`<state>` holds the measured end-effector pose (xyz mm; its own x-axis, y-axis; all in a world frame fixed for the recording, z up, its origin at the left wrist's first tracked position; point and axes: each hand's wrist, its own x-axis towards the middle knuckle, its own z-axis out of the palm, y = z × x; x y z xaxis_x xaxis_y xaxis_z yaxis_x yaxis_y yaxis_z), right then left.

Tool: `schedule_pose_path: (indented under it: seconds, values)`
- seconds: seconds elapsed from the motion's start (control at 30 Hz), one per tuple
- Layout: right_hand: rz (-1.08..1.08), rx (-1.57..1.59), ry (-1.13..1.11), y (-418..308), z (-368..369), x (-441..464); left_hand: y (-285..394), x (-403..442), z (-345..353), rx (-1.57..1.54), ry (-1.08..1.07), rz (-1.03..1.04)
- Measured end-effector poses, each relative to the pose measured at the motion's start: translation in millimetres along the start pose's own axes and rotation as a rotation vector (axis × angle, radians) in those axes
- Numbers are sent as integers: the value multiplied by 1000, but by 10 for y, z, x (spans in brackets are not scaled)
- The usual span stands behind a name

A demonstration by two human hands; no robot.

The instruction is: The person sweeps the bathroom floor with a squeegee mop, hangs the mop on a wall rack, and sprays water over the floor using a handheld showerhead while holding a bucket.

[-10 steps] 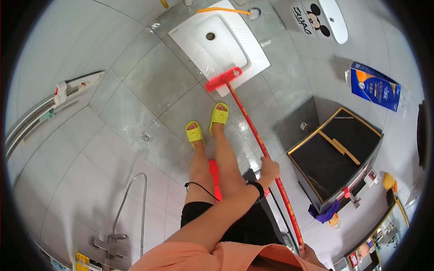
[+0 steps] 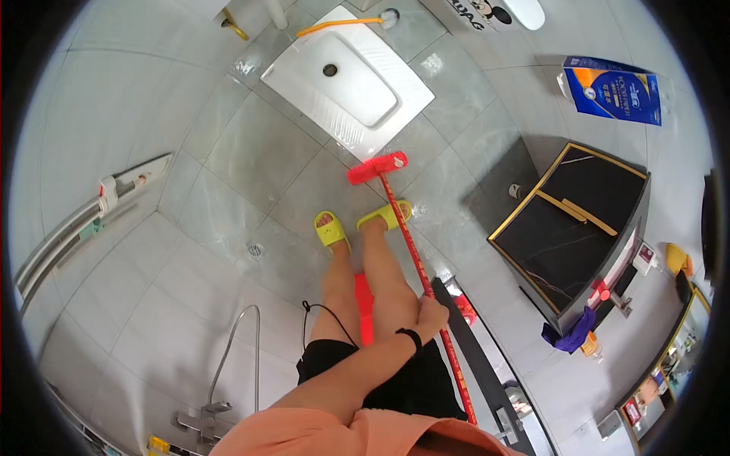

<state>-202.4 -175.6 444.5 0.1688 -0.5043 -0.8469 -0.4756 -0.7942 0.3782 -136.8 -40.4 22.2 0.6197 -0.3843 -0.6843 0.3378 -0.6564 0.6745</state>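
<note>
My left hand [image 2: 433, 313] is wrapped round the long red shaft of a floor scrub brush [image 2: 414, 254]. A dark band circles that wrist. The red bristled head [image 2: 378, 168] is at the near corner of the white squat toilet [image 2: 365, 106], over grey tiles; whether it touches the toilet's edge I cannot tell. The shaft slants back past my right leg, and its lower end runs out of sight by my orange top. My right hand is not in view. Yellow-green slippers [image 2: 330, 229] are on my feet, just behind the brush head.
An orange-handled toilet brush [image 2: 342, 25] lies across the toilet's far edge. To the right are a black cabinet [image 2: 547, 228] with gold trim and a blue package [image 2: 616, 91] by the wall. A dark door edge [image 2: 487, 365] is close on my right. A shower hose [image 2: 257, 357] hangs left.
The brush head has come back off the toilet towards me. My left hand has drawn closer to my body with the shaft. My right hand has left view, and my right foot has turned outward.
</note>
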Motion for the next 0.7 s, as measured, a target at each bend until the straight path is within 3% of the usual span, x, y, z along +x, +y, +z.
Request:
schedule_pose_path:
  seconds: [0.03,0.1,0.17,0.23,0.27,0.33,0.37,0.43,0.47,0.53,0.6,0.63,0.67,0.7]
  values:
    - [8,31,-51,202,-4,85,96,191,439,-55,61,-107]
    - [-19,117,-170,707,6,413,77,632,649,-316,278,-125]
    - [-20,191,-238,922,60,621,55,1157,640,-578,108,-136]
    - [349,961,-290,434,218,776,37,1208,-89,196,748,97]
    - [374,966,-292,237,316,665,100,1099,-411,191,724,102]
    - [212,707,-42,-97,516,425,190,883,-909,-818,281,-299]
    - [162,576,-7,-149,566,377,180,751,-871,-792,291,-290]
    - [148,396,-78,15,639,108,299,249,-506,-888,24,-352]
    - [142,360,-123,78,649,4,356,131,-401,-869,12,-349]
    - [105,323,-202,65,642,-59,455,23,-241,-995,-123,-635]
    - [49,340,-267,-184,646,107,304,382,110,-518,458,-152]
    - [34,368,-303,-350,630,233,188,907,200,-691,478,-268]
    - [53,499,-335,-699,567,373,59,1142,-353,-553,261,-128]
    - [61,630,-363,-1094,498,577,61,1361,-773,-699,376,-170]
